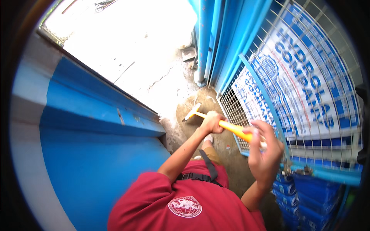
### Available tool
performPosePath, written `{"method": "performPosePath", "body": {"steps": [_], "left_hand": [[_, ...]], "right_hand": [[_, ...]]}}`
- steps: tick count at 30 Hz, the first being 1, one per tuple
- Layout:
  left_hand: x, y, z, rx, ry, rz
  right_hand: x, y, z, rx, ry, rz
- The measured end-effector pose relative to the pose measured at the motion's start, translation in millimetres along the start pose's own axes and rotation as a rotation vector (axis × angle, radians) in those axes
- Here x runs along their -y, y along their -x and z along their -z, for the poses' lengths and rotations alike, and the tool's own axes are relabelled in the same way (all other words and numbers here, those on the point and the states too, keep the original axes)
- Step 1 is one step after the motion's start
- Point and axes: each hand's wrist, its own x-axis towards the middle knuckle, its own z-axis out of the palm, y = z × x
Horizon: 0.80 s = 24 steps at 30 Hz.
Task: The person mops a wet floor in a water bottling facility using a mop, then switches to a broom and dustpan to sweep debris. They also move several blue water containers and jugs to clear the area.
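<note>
My left hand (214,122) is closed around the yellow handle of a T-headed tool (235,130) that looks like a squeegee. Beyond that fist, the yellow and white crosspiece (192,112) with a dark end shows over the concrete floor. My right hand (264,153) is at the handle's thicker near end, fingers spread and blurred; whether it grips the handle cannot be told. The handle slants from the crosspiece towards my right hand.
A blue-painted ledge (101,138) runs along the left. On the right stands a wire-mesh gate (274,109) with printed blue and white sheets behind it. Blue plastic-wrapped packs (312,199) are stacked below. A blue pipe (203,43) rises ahead, beside brightly lit ground (130,49).
</note>
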Motion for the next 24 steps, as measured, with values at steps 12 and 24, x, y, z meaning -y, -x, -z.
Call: {"method": "performPosePath", "body": {"steps": [12, 24], "left_hand": [[148, -158, 92, 0.41, 0.111, 0.196], [413, -302, 207, 0.338, -0.014, 0.614]], "right_hand": [[-75, -236, -136, 0.129, -0.132, 0.398], [-80, -383, -238, 0.029, -0.595, 0.007]]}}
